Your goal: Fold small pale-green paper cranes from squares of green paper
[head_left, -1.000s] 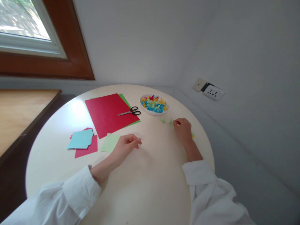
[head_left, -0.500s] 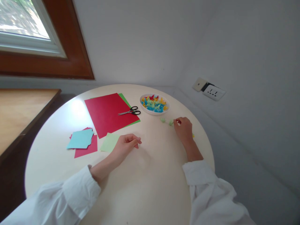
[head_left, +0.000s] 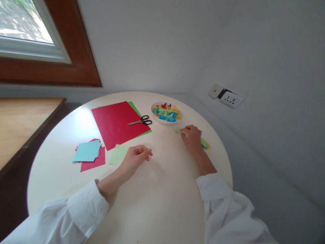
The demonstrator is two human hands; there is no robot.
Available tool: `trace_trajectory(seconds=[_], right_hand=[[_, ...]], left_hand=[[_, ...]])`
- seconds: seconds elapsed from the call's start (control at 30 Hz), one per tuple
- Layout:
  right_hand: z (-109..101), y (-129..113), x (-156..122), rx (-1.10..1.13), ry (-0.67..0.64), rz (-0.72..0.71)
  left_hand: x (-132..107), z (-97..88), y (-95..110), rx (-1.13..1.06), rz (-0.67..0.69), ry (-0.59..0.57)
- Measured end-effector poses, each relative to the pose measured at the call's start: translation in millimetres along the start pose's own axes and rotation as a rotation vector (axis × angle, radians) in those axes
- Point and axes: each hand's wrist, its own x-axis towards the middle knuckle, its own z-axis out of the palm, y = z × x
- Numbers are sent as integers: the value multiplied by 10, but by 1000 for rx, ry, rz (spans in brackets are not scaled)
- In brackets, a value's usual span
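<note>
My left hand (head_left: 137, 155) rests over the table, thumb and fingers pinched together; whatever may be between them is too small to see. Under its wrist side lies a pale green paper square (head_left: 118, 155). My right hand (head_left: 191, 137) is closed near the right edge, its fingertips low beside a small light green folded-paper figure (head_left: 176, 130). Another light green folded figure (head_left: 186, 134) is partly hidden beneath these fingers. What the fingertips grip, I cannot make out. A green paper strip (head_left: 205, 142), with blue and yellow bits by it, shows behind the right hand.
A white dish (head_left: 167, 123) of colourful folded-paper figures stands at the back. Black-handled scissors (head_left: 139, 121) lie on a large red sheet (head_left: 116, 125) over a green one. Blue squares (head_left: 87, 151) and red squares (head_left: 94, 164) are stacked at left. The round white table (head_left: 157, 203) meets the wall.
My right hand has moved a little left, over the nearer green figure, uncovering the green strip behind it. My left hand stays in place.
</note>
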Motion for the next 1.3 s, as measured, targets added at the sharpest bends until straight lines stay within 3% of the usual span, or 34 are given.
trace_trajectory(seconds=[1.3], right_hand=[[-26, -56, -23, -36, -5, 53]], left_hand=[[16, -8, 5, 24, 9, 6]])
